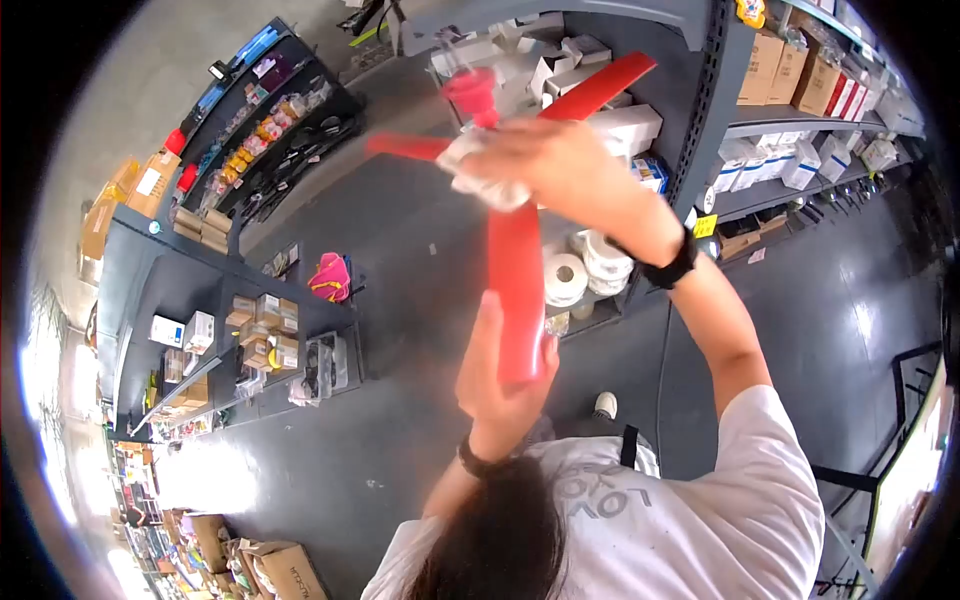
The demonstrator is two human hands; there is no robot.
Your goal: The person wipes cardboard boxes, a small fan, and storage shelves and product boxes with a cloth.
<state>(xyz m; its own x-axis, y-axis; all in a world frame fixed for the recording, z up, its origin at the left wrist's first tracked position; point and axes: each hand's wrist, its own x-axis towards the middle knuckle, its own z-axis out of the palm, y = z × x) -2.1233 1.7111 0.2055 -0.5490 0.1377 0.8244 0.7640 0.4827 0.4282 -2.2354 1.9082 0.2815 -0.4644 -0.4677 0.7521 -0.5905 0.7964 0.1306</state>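
Note:
A red three-bladed fan (516,280), seemingly a small ceiling fan, is held up in front of me. One blade points down toward me and the other two reach left and upper right. A red cup-shaped part (470,92) stands above its middle. My left hand (490,375) grips the near blade by its lower end, thumb on one edge and fingers on the other. Over the fan's middle, my right hand (545,165) is closed on a crumpled white cloth (490,185), pressed against the blade roots. The right fingers are slightly blurred, and the hub is hidden beneath them.
Behind the fan, a grey shelf holds white boxes (632,128) and rolls of white tape or paper (566,280). Shelving with cartons (765,65) stands at the right, with more small boxes (265,325) at the left. A pink bag (330,277) lies near the left shelf.

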